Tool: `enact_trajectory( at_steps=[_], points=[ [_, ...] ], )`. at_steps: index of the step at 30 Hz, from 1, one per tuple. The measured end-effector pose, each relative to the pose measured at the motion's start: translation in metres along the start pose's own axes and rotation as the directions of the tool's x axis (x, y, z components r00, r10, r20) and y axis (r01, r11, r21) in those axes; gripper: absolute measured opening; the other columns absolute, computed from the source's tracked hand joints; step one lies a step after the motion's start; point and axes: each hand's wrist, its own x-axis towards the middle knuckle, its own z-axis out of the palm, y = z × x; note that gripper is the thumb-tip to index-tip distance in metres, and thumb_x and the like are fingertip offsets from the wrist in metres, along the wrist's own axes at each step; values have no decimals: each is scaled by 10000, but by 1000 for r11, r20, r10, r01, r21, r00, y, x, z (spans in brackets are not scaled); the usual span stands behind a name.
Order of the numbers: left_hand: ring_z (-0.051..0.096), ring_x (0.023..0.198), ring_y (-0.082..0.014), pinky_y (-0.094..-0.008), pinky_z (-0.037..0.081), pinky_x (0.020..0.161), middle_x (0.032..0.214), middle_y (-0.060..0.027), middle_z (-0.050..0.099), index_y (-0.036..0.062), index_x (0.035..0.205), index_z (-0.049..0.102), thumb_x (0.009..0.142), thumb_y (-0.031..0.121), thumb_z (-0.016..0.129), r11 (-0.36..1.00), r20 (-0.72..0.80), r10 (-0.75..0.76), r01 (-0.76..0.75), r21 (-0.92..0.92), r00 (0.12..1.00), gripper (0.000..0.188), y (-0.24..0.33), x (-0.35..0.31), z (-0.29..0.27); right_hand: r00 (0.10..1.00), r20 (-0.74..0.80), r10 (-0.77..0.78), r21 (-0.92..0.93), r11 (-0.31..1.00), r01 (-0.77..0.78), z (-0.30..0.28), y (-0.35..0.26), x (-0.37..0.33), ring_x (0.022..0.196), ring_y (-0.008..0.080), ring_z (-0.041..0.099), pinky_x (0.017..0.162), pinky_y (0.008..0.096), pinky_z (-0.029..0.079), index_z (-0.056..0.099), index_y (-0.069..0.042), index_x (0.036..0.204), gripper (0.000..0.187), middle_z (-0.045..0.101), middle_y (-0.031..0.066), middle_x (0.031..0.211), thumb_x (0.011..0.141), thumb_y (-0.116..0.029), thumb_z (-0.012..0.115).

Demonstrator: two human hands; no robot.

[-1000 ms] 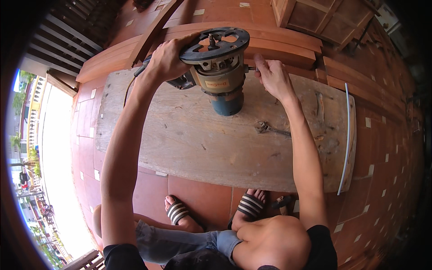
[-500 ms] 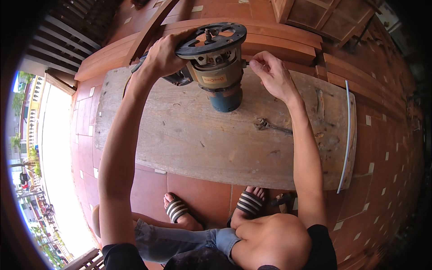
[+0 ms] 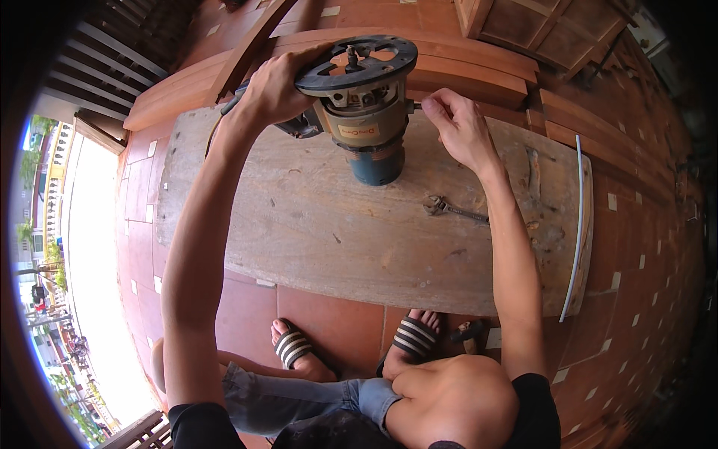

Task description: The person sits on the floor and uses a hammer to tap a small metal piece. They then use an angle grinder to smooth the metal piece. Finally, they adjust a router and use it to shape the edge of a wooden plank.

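A wood router (image 3: 366,112) stands upside down on a worn wooden bench (image 3: 314,224), its round black base plate on top and its blue motor cap against the bench. My left hand (image 3: 273,90) grips the router's left side under the base plate. My right hand (image 3: 460,123) pinches a small knob on the router's right side. An adjustable wrench (image 3: 452,211) lies on the bench just right of the router, below my right wrist.
A thin white strip (image 3: 576,224) runs along the bench's right end. Long reddish planks (image 3: 449,63) are stacked behind the bench, with a wooden cabinet frame (image 3: 553,30) beyond. My feet in striped sandals (image 3: 292,348) rest on terracotta tiles. A slatted railing (image 3: 112,67) lies left.
The router has shifted slightly up and left in view with both hands staying on it. My right hand's fingers have worked at the side knob. The wrench has not moved.
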Motion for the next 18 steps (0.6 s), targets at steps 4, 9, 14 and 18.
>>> enact_trajectory(
  at_steps=[4, 9, 14, 18],
  points=[
    [769, 1022, -395, -464, 613, 948, 1133, -246, 779, 86, 1451, 676, 848, 179, 744, 1000, 11, -11, 11, 8, 1000, 614, -3, 0, 1, 991, -41, -128, -67, 990, 125, 7, 2, 3, 808, 399, 716, 742, 474, 537, 669, 24, 982, 514, 700, 207, 810, 1161, -406, 450],
    [715, 1202, -398, -464, 562, 1012, 1287, -237, 739, 94, 1523, 602, 804, 92, 716, 995, 84, -94, 93, 23, 992, 727, 6, 2, 1, 987, -100, -122, -137, 985, 108, 15, 10, 1, 807, 391, 717, 734, 477, 533, 665, 28, 996, 502, 691, 226, 813, 1158, -401, 461],
    [722, 1183, -395, -466, 571, 1001, 1281, -232, 742, 111, 1513, 617, 827, 115, 709, 992, 88, -119, 115, 48, 989, 692, 7, -2, 0, 995, 55, 84, -63, 995, -80, 5, 4, -31, 870, 360, 735, 776, 465, 557, 686, 18, 1105, 391, 720, 198, 895, 1079, -368, 635],
    [724, 1184, -392, -466, 571, 1004, 1278, -233, 742, 97, 1490, 637, 842, 127, 716, 989, 75, -143, 140, 50, 987, 654, -2, 2, 3, 959, 245, 141, -460, 888, -14, -7, 35, -114, 1087, 351, 706, 928, 461, 571, 700, 2, 1139, 339, 718, 182, 1058, 911, -223, 813]
  ],
)
